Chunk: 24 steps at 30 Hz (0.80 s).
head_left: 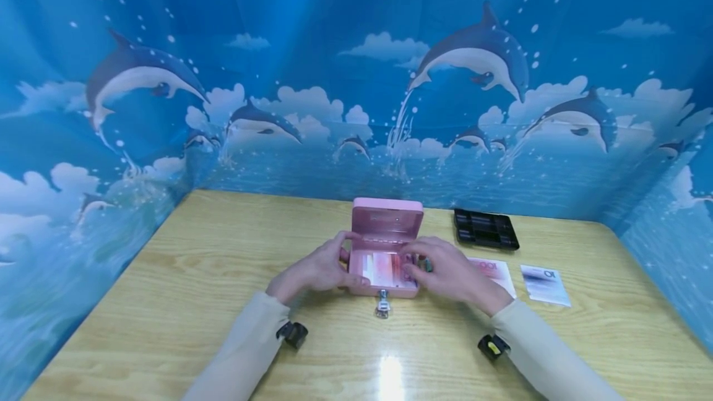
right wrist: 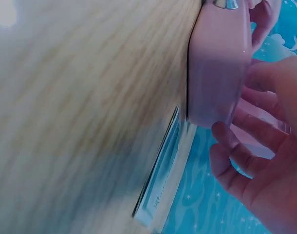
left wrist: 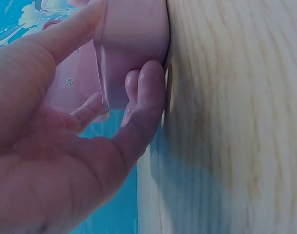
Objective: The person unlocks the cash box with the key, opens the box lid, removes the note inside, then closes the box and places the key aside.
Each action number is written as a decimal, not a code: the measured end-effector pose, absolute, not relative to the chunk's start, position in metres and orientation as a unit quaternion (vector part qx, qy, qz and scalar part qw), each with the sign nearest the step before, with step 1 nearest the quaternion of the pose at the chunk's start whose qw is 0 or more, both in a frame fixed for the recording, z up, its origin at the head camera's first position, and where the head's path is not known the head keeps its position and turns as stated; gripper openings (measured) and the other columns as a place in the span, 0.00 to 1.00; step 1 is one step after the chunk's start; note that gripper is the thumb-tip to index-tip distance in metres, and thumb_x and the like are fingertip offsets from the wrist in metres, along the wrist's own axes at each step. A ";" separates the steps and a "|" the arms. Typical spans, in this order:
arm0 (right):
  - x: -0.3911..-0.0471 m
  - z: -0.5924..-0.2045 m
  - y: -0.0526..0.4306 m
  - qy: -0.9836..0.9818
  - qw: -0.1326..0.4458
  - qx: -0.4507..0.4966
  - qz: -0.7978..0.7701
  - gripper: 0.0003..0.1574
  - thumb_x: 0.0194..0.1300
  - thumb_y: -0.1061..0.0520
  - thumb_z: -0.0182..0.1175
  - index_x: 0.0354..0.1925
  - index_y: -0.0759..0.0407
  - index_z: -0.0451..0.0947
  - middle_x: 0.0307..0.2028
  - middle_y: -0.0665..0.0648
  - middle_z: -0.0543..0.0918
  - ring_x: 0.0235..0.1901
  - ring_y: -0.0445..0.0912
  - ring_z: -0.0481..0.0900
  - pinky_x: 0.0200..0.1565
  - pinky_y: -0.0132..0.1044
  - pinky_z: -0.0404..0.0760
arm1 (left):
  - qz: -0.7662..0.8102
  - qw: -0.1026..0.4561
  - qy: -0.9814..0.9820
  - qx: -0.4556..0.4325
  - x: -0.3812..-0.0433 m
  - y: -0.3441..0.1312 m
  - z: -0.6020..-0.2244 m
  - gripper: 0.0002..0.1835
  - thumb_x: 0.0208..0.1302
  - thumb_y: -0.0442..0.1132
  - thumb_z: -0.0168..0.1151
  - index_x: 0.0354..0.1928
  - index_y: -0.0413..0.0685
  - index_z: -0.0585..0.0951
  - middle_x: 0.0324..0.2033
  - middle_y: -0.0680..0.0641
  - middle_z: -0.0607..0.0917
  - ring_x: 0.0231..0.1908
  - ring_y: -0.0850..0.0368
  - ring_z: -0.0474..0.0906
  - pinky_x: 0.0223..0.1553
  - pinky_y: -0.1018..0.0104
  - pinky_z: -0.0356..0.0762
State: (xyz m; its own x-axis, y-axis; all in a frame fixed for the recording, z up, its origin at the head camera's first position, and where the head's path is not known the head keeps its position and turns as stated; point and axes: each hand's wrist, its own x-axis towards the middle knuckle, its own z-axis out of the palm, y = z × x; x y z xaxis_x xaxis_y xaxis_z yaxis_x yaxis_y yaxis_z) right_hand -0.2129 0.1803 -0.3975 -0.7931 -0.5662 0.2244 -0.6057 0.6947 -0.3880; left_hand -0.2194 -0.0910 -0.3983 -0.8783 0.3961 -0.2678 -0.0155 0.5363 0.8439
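A pink metal cash box (head_left: 384, 291) stands on the table with its lid (head_left: 387, 210) raised. Several banknotes (head_left: 383, 268) lie flat inside, with red and pale tones showing. My left hand (head_left: 320, 267) holds the box's left side; its thumb reaches over the rim while curled fingers (left wrist: 151, 92) rest against the outer wall. My right hand (head_left: 445, 268) is at the opposite side, thumb and index finger reaching over the rim toward the notes, the other fingers (right wrist: 231, 141) loosely bent beside the wall. A silver lock (head_left: 382, 306) with keys hangs at the front.
Behind the right hand, a black compartment tray (head_left: 486, 229) lies near the table's back edge. A reddish banknote (head_left: 496, 271) is partly covered by the right forearm, and a bluish banknote (head_left: 544, 284) lies further right. A dolphin-print curtain (head_left: 317, 159) surrounds the wooden table (head_left: 234, 246).
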 end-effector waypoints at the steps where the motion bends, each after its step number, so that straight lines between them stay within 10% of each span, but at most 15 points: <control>1: -0.214 -0.397 0.178 -0.921 0.041 0.321 0.217 0.18 0.68 0.54 0.66 0.56 0.53 0.84 0.55 0.54 0.87 0.54 0.51 0.84 0.59 0.53 0.83 | 0.468 0.219 0.849 0.112 -0.219 -0.091 -0.398 0.51 0.54 0.39 0.79 0.76 0.51 0.59 0.47 0.41 0.82 0.38 0.53 0.84 0.45 0.60 0.87; 15: -0.223 -0.400 0.159 -0.928 0.019 0.325 0.179 0.13 0.66 0.57 0.68 0.49 0.55 0.87 0.40 0.51 0.90 0.30 0.36 0.75 0.32 0.29 0.77 | 0.449 0.218 0.860 0.107 -0.220 -0.092 -0.397 0.52 0.53 0.41 0.80 0.76 0.53 0.59 0.47 0.43 0.81 0.39 0.53 0.83 0.48 0.58 0.85; 24: -0.223 -0.401 0.159 -0.926 -0.002 0.322 0.197 0.15 0.66 0.57 0.68 0.51 0.55 0.86 0.45 0.53 0.88 0.31 0.36 0.76 0.34 0.27 0.77 | 0.451 0.219 0.857 0.116 -0.220 -0.091 -0.399 0.52 0.54 0.40 0.80 0.76 0.51 0.58 0.47 0.42 0.81 0.39 0.53 0.83 0.47 0.59 0.85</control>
State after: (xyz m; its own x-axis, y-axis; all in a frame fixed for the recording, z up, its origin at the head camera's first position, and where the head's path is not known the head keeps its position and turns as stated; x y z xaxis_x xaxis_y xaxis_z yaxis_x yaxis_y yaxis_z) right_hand -0.2233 0.1594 -0.4015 -0.7924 -0.5973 0.1237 -0.5959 0.7147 -0.3663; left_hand -0.2203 -0.0908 -0.3986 -0.8773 0.3967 -0.2701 0.0020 0.5657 0.8246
